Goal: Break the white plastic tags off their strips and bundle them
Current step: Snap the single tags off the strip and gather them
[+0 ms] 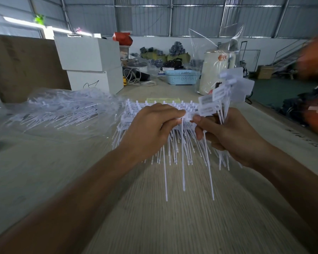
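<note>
Your left hand (151,127) pinches the strip of white tags (165,107) above the table (173,208). Your right hand (228,134) pinches one tag beside it and grips a bundle of loose tags (226,88). More strips (62,110) lie left.

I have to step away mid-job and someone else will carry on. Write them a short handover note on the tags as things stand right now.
Left hand: grips the stack of tag strips above the table, thumb and fingers pinching at its right end.
Right hand: holds the bundle of loose tags, heads up, tails hanging, thumb pressing on the strip's end tag.
Done: a handful of tags broken off, gathered in the right hand.
Left: most of the held stack, plus the clear bag of strips lying to the left. Bundle is not yet tied.
</note>
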The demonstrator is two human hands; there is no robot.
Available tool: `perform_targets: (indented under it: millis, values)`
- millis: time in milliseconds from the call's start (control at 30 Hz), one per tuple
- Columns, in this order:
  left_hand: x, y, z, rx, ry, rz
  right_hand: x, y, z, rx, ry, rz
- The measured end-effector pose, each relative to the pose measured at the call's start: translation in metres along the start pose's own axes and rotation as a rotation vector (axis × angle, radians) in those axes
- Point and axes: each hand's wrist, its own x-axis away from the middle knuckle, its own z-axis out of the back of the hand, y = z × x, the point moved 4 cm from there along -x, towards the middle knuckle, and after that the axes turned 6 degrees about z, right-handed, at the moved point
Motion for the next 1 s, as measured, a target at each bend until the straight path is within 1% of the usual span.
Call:
perform_targets:
  millis: [33, 100, 167, 200, 300, 367, 433, 467, 533, 567, 600, 667, 733, 800, 867, 1000]
  values:
    - [-0.001, 0.000, 0.000, 0.033, -0.015, 0.037, 0.000, -0.002, 0.003, 0.076, 0.002, 0.048]
    - [-0.002, -0.003, -0.002, 0.119, -0.059, 0.148, -0.002, -0.005, 0.006, 0.308, 0.003, 0.143]
    - [-0.002, -0.007, -0.004, 0.191, -0.086, 0.237, -0.002, -0.007, 0.008, 0.534, 0.044, 0.210]
    - [-0.002, -0.007, -0.004, 0.220, -0.079, 0.256, -0.003, -0.007, 0.009, 0.575, 0.068, 0.226]
    - [-0.004, -0.003, 0.000, 0.220, -0.039, 0.215, -0.004, -0.006, 0.010, 0.517, 0.086, 0.191]
    - [-0.004, -0.001, 0.001, 0.194, -0.024, 0.137, -0.005, -0.002, 0.009, 0.564, 0.107, 0.170]
    - [-0.002, 0.003, -0.001, 0.181, -0.044, 0.038, -0.005, -0.002, 0.012, 0.622, 0.187, 0.162]
    - [-0.001, 0.005, -0.003, 0.177, -0.063, -0.007, -0.006, -0.001, 0.019, 0.578, 0.267, 0.132]
    - [0.002, 0.011, -0.008, 0.166, -0.089, -0.062, -0.007, 0.004, 0.040, 0.328, 0.413, 0.040]
    - [0.003, 0.012, -0.010, 0.168, -0.089, -0.068, -0.007, 0.005, 0.048, 0.193, 0.447, -0.007]
    - [0.003, 0.013, -0.012, 0.175, -0.084, -0.064, -0.006, 0.007, 0.052, 0.097, 0.435, -0.043]
    - [0.003, 0.013, -0.013, 0.183, -0.071, -0.027, -0.005, 0.010, 0.045, 0.034, 0.302, -0.074]
    - [0.002, 0.010, -0.012, 0.178, -0.066, 0.025, -0.003, 0.010, 0.025, 0.112, 0.143, -0.041]
    - [0.002, 0.007, -0.011, 0.154, -0.069, 0.055, -0.003, 0.011, 0.008, 0.179, 0.045, -0.023]
    - [0.004, 0.007, -0.012, 0.145, -0.076, 0.077, -0.004, 0.012, -0.001, 0.142, 0.034, -0.053]
    - [0.003, 0.006, -0.009, 0.188, -0.060, 0.113, -0.003, 0.014, -0.002, 0.008, 0.094, -0.153]
